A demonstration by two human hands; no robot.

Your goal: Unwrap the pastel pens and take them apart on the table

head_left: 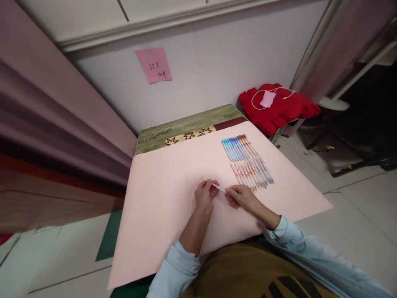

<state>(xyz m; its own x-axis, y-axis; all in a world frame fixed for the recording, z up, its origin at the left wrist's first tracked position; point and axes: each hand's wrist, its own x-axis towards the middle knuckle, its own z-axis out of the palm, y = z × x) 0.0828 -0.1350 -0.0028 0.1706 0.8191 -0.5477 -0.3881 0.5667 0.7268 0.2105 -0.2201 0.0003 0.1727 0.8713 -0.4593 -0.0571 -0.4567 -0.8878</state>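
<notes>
A slim white pen point(218, 188) is held slantwise between my two hands, just above the pink sheet point(161, 198). My left hand point(205, 193) closes round its upper left part, and the tip pokes out past the fingers. At the lower right end, my right hand point(241, 196) pinches it with thumb and fingers. Beyond my right hand lie two rows of pens side by side. The far row has blue and brown-orange pens point(239, 147); the nearer row holds pale patterned pens point(252, 171) with some red marks.
The pink sheet covers most of a wood-patterned table point(186, 120) against a white wall. A pink note point(154, 65) is stuck on the wall. Red cloth point(279, 109) with a white cable point(257, 103) lies at the back right. A curtain point(62, 91) hangs at left.
</notes>
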